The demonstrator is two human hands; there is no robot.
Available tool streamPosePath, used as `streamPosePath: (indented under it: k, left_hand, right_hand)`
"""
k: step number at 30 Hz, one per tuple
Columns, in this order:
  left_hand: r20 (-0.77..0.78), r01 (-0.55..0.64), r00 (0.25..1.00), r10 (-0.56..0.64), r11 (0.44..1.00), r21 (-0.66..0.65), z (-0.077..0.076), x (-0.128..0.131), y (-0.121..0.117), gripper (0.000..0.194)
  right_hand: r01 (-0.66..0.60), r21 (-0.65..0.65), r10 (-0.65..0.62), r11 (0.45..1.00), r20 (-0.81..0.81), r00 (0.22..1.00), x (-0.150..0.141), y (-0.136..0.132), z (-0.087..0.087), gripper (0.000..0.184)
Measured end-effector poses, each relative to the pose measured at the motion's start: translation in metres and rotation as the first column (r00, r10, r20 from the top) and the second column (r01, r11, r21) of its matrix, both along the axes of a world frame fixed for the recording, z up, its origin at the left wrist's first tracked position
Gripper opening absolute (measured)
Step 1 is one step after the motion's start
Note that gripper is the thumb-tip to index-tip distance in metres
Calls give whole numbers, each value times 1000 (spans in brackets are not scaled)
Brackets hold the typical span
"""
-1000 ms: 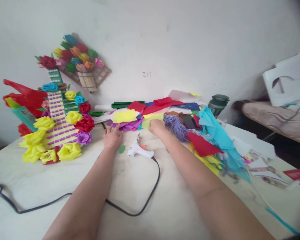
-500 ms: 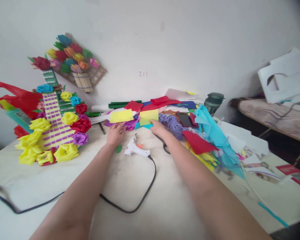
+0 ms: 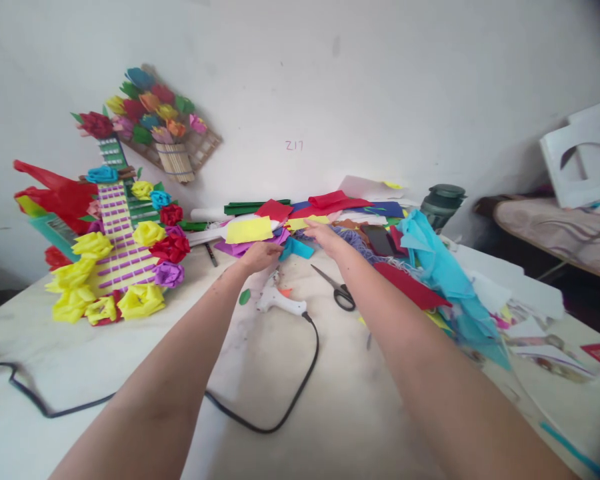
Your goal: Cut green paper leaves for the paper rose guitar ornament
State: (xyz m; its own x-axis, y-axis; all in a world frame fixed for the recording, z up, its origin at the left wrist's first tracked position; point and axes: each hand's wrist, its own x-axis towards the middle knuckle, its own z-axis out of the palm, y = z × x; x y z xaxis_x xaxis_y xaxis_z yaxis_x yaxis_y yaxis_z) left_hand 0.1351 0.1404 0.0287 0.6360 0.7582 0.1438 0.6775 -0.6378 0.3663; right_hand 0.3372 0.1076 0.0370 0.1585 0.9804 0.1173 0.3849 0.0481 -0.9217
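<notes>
My left hand (image 3: 261,257) reaches over the coloured paper scraps, fingers bent together beside a purple paper piece (image 3: 282,236) and a blue paper piece (image 3: 299,249). What lies under those fingertips is hidden. My right hand (image 3: 325,237) has its fingers at the near edge of a yellow paper sheet (image 3: 300,223), which appears tilted up. Another yellow paper sheet (image 3: 249,230) lies above my left hand. A white hot glue gun (image 3: 283,301) rests below both hands, and black-handled scissors (image 3: 342,295) lie beside my right forearm.
Paper flowers (image 3: 143,301) cover a guitar-shaped craft (image 3: 117,227) at left. Purple yarn (image 3: 355,241), a phone (image 3: 379,240), red paper (image 3: 405,283), crumpled blue paper (image 3: 433,267) and a dark bottle (image 3: 443,203) stand or lie at right. A black cord (image 3: 295,400) loops across the front.
My left hand has moved right across the paper, its fingers now bent in. The yellow sheet at my right hand has tipped up and back, uncovering more blue paper. The scissors show more fully.
</notes>
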Motion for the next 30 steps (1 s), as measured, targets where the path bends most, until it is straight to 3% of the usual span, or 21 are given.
streamPosePath:
  k: [4,6,9,12,15,17,20,22,23,26,30]
  left_hand:
    - [-171,-96,978,117,987,127,-4,-1,13,38]
    - [-168,-164,966,198,966,200,-5,-6,18,43]
    - [-139,-189,965,224,956,224,-7,-12,25,49]
    - [-124,-212,963,240,955,206,-7,-14,30,49]
    - [-89,-236,962,259,949,207,-7,-15,32,48]
    - [-86,-237,962,259,950,204,-8,-14,33,48]
    - [-97,-265,954,285,948,177,-8,-14,32,49]
    - [-95,-284,949,302,944,166,-7,-14,31,50]
    - [-95,-285,948,303,944,166,-7,-14,31,51]
    - [-102,-284,947,303,944,169,-5,-14,30,53]
    - [-83,-281,952,294,950,136,-5,-13,29,54]
  right_hand:
    - [26,-13,-27,1000,-53,998,1,8,11,57]
    - [38,-19,-39,999,-92,995,0,10,18,55]
    - [37,-11,-37,999,-96,995,0,16,22,50]
    - [34,35,-33,999,-26,999,2,23,18,48]
    - [-5,70,-7,998,169,986,5,29,10,48]
    - [-40,52,15,998,412,911,7,28,5,48]
    - [-42,41,-6,998,774,633,9,21,-3,45]
    - [-34,97,-72,995,890,451,10,15,-7,44]
    - [-28,125,-104,992,913,395,11,13,-9,44]
    - [44,154,-159,987,924,347,16,14,-8,41]
    - [210,163,-241,964,872,427,25,27,0,35]
